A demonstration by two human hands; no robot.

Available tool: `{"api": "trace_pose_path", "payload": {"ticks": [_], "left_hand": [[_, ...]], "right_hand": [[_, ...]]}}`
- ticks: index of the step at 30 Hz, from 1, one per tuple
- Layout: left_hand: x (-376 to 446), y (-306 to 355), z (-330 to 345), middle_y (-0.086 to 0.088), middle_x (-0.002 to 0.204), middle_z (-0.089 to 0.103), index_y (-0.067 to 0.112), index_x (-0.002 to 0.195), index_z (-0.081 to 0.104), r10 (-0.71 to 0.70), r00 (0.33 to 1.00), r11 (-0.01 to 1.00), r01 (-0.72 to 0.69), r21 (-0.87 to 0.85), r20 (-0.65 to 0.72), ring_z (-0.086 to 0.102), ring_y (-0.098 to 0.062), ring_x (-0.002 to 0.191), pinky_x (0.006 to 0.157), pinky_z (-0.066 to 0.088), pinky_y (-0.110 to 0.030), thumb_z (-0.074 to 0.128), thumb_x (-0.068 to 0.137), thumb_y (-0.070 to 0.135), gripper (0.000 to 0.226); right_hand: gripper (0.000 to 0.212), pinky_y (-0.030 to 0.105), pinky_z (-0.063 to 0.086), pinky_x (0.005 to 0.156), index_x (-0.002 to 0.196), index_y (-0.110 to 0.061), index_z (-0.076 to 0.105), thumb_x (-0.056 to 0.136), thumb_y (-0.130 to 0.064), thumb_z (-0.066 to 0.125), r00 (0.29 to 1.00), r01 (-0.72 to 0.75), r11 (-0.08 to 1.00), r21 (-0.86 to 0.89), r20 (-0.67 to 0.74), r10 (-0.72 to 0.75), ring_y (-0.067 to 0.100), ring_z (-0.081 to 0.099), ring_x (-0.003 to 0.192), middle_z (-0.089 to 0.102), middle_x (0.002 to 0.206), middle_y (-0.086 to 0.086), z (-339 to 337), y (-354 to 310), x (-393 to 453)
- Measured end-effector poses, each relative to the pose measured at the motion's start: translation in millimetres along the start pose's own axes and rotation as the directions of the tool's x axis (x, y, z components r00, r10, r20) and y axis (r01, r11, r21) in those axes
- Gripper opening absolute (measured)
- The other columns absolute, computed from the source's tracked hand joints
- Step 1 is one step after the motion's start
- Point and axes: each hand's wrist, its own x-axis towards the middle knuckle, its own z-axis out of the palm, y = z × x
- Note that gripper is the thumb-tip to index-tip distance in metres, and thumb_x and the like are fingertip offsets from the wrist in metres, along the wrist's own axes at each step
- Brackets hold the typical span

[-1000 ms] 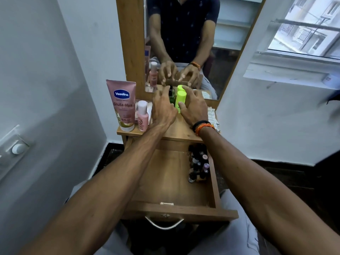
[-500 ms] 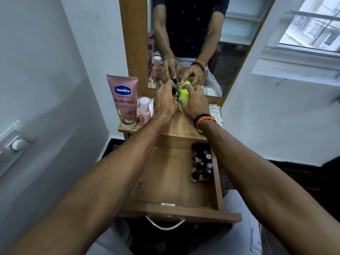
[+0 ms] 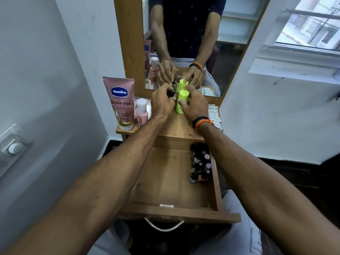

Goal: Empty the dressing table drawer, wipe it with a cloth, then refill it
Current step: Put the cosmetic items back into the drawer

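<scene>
Wall switch: a white switch plate with a round knob (image 3: 15, 147) is mounted on the grey wall at the far left.
Lotion tube: a tall pink Vaseline Gluta-Hya tube (image 3: 120, 103) stands cap-down at the left edge of the wooden dressing table top (image 3: 176, 128).
Small bottle: a pale pink bottle with a white cap (image 3: 141, 112) stands just beside the tube, on its right.
Left hand: the left hand (image 3: 161, 103) rests on the table top with its fingers curled around a small dark-capped bottle (image 3: 171, 92), gripping it.
Green container: a lime-green cylindrical plastic container (image 3: 181, 101) stands upright at the back of the table top, close to the mirror (image 3: 185, 34).
Right hand: the right hand (image 3: 194, 105) wraps its fingers and thumb around the green container and holds it; black and orange bands (image 3: 202, 122) circle the wrist.
Cloth: a white patterned cloth (image 3: 214, 115) lies at the right edge of the table top, partly hidden by the right wrist.
Drawer: the open wooden drawer (image 3: 165, 181) with a metal handle (image 3: 164, 226) is pulled out below the table top; most of its floor is bare.
Drawer contents: a cluster of small nail polish bottles (image 3: 201, 163) stands against the right wall of the drawer, toward the back.
Window: a white-framed window (image 3: 309, 34) sits in the wall at the upper right.
</scene>
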Motion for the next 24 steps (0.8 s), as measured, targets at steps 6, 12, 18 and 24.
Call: {"api": "trace_pose_path", "payload": {"ticks": [6,12,18,24], "left_hand": [[-7,-1,-1,-0.002,0.102,0.073,0.010,0.100,0.067,-0.047,0.999,0.999,0.047,-0.009,0.026,0.064,-0.015,0.094,0.079,0.050,-0.026,0.077,0.075,0.002,0.028],[-18,4,-4,-0.001,0.099,0.074,0.010,0.100,0.067,-0.003,0.998,1.000,0.001,0.029,0.068,0.064,-0.014,0.089,0.074,0.048,-0.024,0.075,0.077,0.002,0.026],[-41,5,-14,-0.001,0.102,0.074,0.014,0.105,0.067,0.097,0.980,0.994,-0.105,0.039,0.175,0.067,-0.017,0.097,0.084,0.056,-0.030,0.072,0.079,-0.002,0.030],[-74,7,-30,0.000,0.115,0.069,0.012,0.116,0.063,0.130,0.969,0.991,-0.134,0.009,0.209,0.061,-0.009,0.106,0.087,0.052,-0.025,0.074,0.083,0.003,0.036]], "right_hand": [[0.050,0.040,0.049,0.093,0.130,-0.016,0.058,0.086,-0.036,0.072,0.999,-0.033,0.999,0.016,0.028,0.032,0.024,0.060,0.110,0.065,0.122,0.006,-5,2,0],[0.042,0.042,0.056,0.080,0.113,-0.016,0.067,0.078,-0.037,0.080,0.997,-0.075,0.992,0.097,0.010,0.074,0.019,0.065,0.090,0.071,0.100,0.002,-15,7,-10],[0.037,0.032,0.058,0.074,0.102,-0.017,0.071,0.074,-0.036,0.083,0.994,-0.092,0.976,0.197,-0.033,0.100,0.012,0.066,0.080,0.071,0.089,-0.005,-33,14,-37],[0.036,0.007,0.047,0.064,0.101,-0.015,0.070,0.075,-0.037,0.085,0.998,-0.048,0.972,0.230,-0.015,0.053,0.001,0.061,0.072,0.067,0.085,-0.009,-56,15,-71]]}}
